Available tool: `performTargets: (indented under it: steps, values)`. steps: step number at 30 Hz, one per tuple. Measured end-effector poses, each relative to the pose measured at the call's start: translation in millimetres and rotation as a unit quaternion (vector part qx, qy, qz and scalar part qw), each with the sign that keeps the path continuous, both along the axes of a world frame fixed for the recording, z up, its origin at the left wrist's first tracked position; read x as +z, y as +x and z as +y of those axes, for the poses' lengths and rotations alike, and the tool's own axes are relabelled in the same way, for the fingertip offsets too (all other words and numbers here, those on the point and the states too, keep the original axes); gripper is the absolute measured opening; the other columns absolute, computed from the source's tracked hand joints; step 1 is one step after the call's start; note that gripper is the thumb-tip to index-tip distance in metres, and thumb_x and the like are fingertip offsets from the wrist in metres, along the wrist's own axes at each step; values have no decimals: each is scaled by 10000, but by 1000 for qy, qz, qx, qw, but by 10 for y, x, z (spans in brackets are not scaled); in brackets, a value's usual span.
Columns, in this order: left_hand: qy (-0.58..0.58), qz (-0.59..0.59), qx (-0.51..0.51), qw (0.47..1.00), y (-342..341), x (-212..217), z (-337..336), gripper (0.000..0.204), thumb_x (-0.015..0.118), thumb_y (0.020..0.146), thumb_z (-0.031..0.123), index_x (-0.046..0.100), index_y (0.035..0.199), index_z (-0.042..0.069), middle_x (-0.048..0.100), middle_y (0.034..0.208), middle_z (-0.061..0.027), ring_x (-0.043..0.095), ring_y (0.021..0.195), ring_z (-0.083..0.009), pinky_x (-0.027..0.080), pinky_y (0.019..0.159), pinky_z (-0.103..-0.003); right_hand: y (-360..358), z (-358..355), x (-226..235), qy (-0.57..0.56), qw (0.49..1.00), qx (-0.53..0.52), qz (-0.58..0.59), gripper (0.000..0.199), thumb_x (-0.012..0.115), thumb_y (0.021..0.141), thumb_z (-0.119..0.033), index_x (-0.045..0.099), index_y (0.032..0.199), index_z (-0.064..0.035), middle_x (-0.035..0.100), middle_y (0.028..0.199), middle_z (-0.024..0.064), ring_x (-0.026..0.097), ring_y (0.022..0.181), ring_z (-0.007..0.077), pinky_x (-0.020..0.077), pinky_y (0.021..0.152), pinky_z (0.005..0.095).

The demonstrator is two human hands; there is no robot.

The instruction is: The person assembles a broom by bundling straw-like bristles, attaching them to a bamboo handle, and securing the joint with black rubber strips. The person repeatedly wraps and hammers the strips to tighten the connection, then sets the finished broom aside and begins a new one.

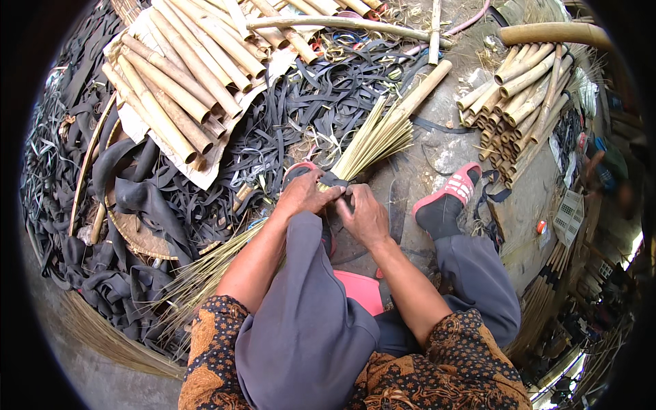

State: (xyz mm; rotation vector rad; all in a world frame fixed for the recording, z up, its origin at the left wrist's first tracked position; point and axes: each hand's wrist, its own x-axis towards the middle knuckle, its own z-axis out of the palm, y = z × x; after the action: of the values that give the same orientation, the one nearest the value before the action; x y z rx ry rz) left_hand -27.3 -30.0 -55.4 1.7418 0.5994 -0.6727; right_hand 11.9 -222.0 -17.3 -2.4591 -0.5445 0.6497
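A long bundle of thin straw-coloured sticks (pixel 372 140) lies slantwise before me, its loose ends fanning past my left knee. A bamboo handle (pixel 425 89) rises from the bundle's far right end. Around its middle passes a black rubber strip (pixel 333 180). My left hand (pixel 305 193) is closed at this band, its fingers pressed on the strip and the sticks. Close beside it, my right hand (pixel 366 217) has its thumb and fingers pinched together at the strip's end. The exact grip of the fingertips is partly hidden.
Cut bamboo tubes (pixel 181 89) lie on a sheet at upper left, with more bamboo stacked (pixel 523 96) at upper right. Tangled black rubber strips (pixel 301 96) cover the ground. My foot in a pink sandal (pixel 447 191) rests on the right. A plastic crate (pixel 568 217) stands farther right.
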Motion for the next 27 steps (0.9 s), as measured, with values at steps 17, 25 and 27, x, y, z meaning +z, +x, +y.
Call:
performTargets:
  steps: [17, 25, 27]
  values:
    - [24, -5, -3, 1000, 92, 80, -15, 685, 763, 888, 605, 727, 1248, 24, 731, 1202, -282, 717, 1112, -414, 548, 947, -459, -317, 199, -186, 126, 928, -149, 317, 336, 505, 1040, -239, 600, 883, 43, 663, 879, 310, 652, 845, 511, 497, 735, 533]
    - [145, 7, -161, 976, 742, 188, -283, 800, 827, 832, 530, 580, 1220, -124, 724, 1107, -338, 722, 1064, -483, 569, 950, -526, -423, 219, -338, 93, 970, -114, 194, 350, 549, 1031, -301, 652, 1006, 32, 678, 993, 343, 645, 997, 542, 507, 831, 615]
    - [163, 17, -167, 972, 836, 155, -349, 761, 849, 828, 474, 554, 1212, -113, 729, 1098, -331, 724, 1050, -486, 575, 938, -524, -394, 179, -291, 115, 965, -108, 208, 350, 579, 1029, -321, 659, 1038, 19, 690, 984, 323, 652, 988, 532, 526, 833, 589]
